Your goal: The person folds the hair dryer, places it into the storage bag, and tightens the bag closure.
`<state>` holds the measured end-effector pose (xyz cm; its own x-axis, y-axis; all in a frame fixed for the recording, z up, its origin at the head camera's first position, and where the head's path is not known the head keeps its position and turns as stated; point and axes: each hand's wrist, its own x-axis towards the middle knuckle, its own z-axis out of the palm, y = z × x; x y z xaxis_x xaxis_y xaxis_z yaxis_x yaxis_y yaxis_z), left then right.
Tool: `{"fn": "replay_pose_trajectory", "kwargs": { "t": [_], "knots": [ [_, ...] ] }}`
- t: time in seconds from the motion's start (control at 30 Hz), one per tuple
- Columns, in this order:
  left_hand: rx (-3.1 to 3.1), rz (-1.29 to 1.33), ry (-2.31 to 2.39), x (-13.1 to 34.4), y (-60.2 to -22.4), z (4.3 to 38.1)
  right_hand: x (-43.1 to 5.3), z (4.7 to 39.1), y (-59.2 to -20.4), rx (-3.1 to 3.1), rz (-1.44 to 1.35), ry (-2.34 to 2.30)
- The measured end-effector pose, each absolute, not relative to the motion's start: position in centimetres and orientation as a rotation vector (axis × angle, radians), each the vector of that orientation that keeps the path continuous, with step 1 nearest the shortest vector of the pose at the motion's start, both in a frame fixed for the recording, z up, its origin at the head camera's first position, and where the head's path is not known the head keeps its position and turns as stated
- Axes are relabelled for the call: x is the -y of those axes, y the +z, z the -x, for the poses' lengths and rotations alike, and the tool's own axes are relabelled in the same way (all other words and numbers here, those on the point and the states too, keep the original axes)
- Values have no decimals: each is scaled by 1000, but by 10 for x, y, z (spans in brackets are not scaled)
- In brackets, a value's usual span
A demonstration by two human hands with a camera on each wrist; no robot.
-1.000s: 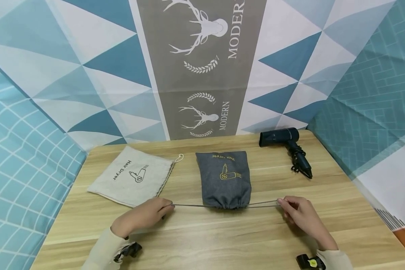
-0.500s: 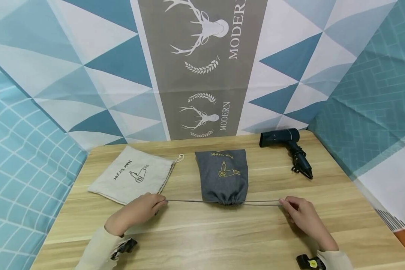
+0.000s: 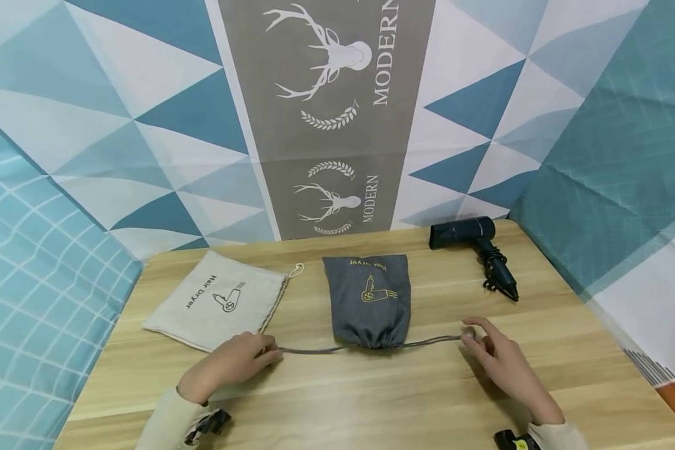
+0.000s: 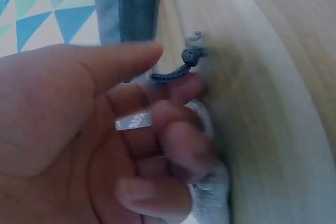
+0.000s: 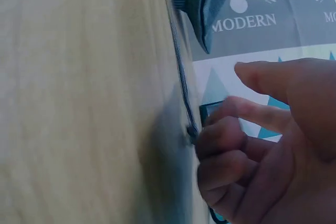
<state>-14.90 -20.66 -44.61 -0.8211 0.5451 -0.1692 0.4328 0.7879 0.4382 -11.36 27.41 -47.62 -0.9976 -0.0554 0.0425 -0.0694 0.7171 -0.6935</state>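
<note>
A dark grey drawstring bag with a yellow hair dryer print lies mid-table, its mouth gathered toward me. Slack cords run out from both sides of the mouth. My left hand is at the end of the left cord. In the left wrist view the thumb stands apart from the fingers, and the knotted cord end lies by the index fingertip. My right hand is beside the end of the right cord. Its thumb is parted from the loosely bent fingers, with the cord reaching the fingertips.
A cream drawstring bag lies flat at the left, close behind my left hand. At the back right rests a black hair dryer with its cable wrapped at the handle. Patterned cloth walls stand behind the wooden table.
The cords were pulled taut between my pinching hands, and the left hand drew further left. Now both cords have gone slack and the fingers of both hands have loosened from them.
</note>
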Motion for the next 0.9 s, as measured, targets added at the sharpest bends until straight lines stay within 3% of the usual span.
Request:
{"fn": "replay_pose_trajectory", "kwargs": {
  "t": [0.4,0.9],
  "knots": [
    [-2681,-738,508,183,-425,136,-272,115,-474,2825,-78,1143],
    [-2849,-1010,505,138,-391,145,-303,140,-453,2718,-184,778]
  ]
}}
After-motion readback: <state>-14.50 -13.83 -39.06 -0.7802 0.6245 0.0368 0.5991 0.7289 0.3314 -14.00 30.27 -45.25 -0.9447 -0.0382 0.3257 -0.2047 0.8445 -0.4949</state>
